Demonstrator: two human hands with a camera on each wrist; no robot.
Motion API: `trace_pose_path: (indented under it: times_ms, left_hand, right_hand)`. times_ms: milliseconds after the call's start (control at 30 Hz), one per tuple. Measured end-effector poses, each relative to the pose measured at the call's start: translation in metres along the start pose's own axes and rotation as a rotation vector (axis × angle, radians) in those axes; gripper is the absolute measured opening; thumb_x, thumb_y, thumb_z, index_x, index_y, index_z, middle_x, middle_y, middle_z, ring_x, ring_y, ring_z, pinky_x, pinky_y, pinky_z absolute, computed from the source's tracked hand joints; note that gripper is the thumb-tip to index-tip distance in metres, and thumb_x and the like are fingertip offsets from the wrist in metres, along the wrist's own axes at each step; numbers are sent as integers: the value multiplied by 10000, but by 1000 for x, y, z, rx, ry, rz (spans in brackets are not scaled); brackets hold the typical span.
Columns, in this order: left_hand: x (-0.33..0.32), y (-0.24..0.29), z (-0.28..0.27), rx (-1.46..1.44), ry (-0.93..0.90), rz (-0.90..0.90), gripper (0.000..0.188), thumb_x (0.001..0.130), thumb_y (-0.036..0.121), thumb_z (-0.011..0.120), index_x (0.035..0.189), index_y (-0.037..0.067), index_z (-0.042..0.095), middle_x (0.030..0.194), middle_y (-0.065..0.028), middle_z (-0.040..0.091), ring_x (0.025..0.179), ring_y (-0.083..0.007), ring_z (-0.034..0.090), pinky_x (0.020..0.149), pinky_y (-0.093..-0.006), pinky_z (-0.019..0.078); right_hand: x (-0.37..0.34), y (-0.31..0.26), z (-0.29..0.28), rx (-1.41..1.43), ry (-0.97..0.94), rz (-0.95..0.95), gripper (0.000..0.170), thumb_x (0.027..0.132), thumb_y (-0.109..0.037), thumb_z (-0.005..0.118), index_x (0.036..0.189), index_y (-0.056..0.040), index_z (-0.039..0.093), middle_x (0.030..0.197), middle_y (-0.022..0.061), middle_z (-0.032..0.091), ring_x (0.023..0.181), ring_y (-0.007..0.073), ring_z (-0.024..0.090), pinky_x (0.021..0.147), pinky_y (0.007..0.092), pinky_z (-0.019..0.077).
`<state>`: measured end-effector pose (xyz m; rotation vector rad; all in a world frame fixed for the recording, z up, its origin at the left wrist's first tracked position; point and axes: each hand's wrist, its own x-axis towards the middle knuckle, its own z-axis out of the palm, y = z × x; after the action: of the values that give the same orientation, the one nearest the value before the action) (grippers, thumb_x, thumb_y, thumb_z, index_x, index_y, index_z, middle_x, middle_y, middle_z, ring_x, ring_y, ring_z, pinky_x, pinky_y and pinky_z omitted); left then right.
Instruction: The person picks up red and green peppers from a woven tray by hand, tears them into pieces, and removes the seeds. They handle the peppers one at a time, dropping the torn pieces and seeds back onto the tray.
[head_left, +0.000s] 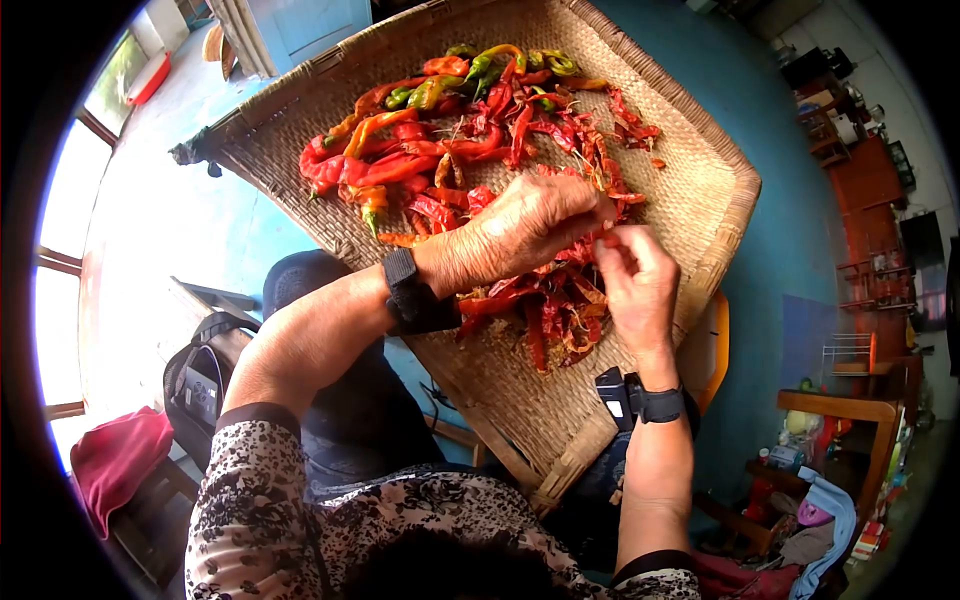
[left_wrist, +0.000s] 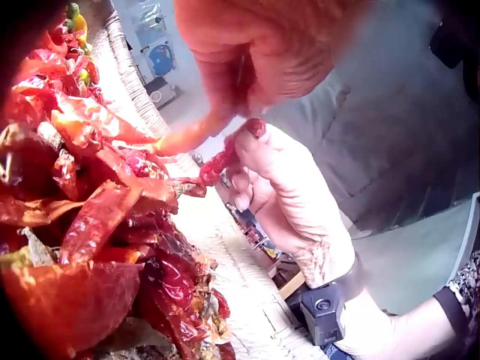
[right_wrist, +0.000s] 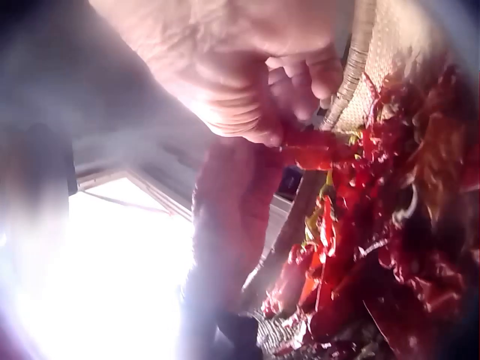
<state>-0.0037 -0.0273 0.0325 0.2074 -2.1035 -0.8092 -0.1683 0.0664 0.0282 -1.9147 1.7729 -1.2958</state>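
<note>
Over a heap of red chili peppers (head_left: 545, 310), my two hands meet with their fingertips close together. My left hand (head_left: 535, 220) has its fingers curled and pinched, and an orange-red strip of chili (left_wrist: 187, 137) shows at its fingertips in the left wrist view. Between the thumb and fingers of my right hand (head_left: 640, 280) is a wrinkled red chili (left_wrist: 217, 165), also seen as a red piece (right_wrist: 311, 150) in the right wrist view. Torn, dried chilies (left_wrist: 101, 221) lie just below the hands.
The chilies lie on a wide woven tray (head_left: 700, 150) with a raised rim, tilted across the person's lap. Fresher red, orange and green peppers (head_left: 400, 150) lie on its far left part. A wooden chair (head_left: 840, 405) with cloths stands at right, a pink cloth (head_left: 120, 460) at left.
</note>
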Motion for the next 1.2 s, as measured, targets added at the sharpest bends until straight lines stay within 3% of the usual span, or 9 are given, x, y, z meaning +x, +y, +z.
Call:
trace_pose_path:
  times_ms: [200, 333, 367, 467, 500, 633, 833, 1000, 1200]
  left_hand:
    - [1, -12, -6, -151, 123, -270, 87, 941, 8, 523, 1013, 11, 570, 951, -72, 646, 896, -177, 686, 750, -299, 551]
    - [3, -13, -9, -257, 120, -347, 110, 968, 10, 475, 1043, -4, 555, 946, -57, 608, 915, -185, 680, 831, -296, 548]
    - [3, -13, -10, -259, 119, -344, 110, 968, 10, 475, 1043, -4, 555, 946, -57, 608, 915, -185, 680, 831, -296, 548]
    - [3, -11, -10, -367, 143, -321, 125, 976, 42, 480, 1061, 5, 563, 950, -48, 604, 917, -183, 675, 839, -306, 545]
    - [3, -9, -10, -416, 126, -326, 127, 975, 50, 486, 1063, 7, 566, 953, -46, 603, 931, -179, 667, 846, -308, 543]
    - [1, 3, -4, -517, 46, -323, 136, 969, 71, 513, 1063, 11, 592, 981, -36, 617, 955, -129, 615, 877, -279, 511]
    - [-3, 6, -1, -478, -73, -245, 183, 942, 74, 571, 1110, 13, 610, 1003, -46, 638, 959, -122, 592, 871, -272, 496]
    - [-2, 2, -18, -68, -94, -332, 343, 905, 120, 620, 1223, 19, 540, 1051, -113, 620, 957, -196, 624, 849, -317, 533]
    - [-26, -17, -4, 500, -383, -279, 286, 866, 199, 630, 1079, 18, 569, 932, -122, 628, 906, -310, 627, 716, -391, 528]
  right_hand:
    - [-5, 6, -60, 371, 402, 164, 201, 963, -221, 543, 1004, -26, 570, 800, 58, 648, 641, 68, 533, 572, 208, 444]
    - [-21, 46, -127, -420, 656, 132, 191, 957, -207, 537, 945, -22, 583, 755, 73, 636, 642, 146, 582, 583, 282, 480]
    - [-26, 42, -139, -710, 508, 480, 211, 923, -217, 581, 981, -15, 602, 845, 123, 633, 721, 238, 618, 647, 341, 505]
    - [-37, 52, -129, -1181, 393, 393, 274, 884, -218, 635, 1088, -36, 619, 979, 157, 636, 815, 221, 629, 704, 348, 506]
    - [-34, 52, -126, -973, 392, 282, 299, 858, -212, 652, 1100, -40, 627, 1036, 171, 604, 908, 313, 609, 734, 388, 510]
    - [-17, 11, -60, -61, 183, 107, 295, 837, -94, 670, 1126, -55, 627, 896, 58, 620, 775, 147, 607, 692, 300, 503]
    - [-4, -12, -3, -239, -41, -130, 138, 814, -42, 668, 890, -12, 556, 841, 167, 553, 750, 399, 580, 610, 444, 467]
    - [-8, -2, -23, -69, 134, 35, 99, 867, -75, 653, 918, -11, 596, 782, 50, 589, 657, 126, 553, 606, 263, 458]
    - [-15, 24, -95, -154, 609, -15, 186, 928, -171, 618, 868, -4, 564, 780, 21, 613, 691, 67, 520, 605, 238, 434]
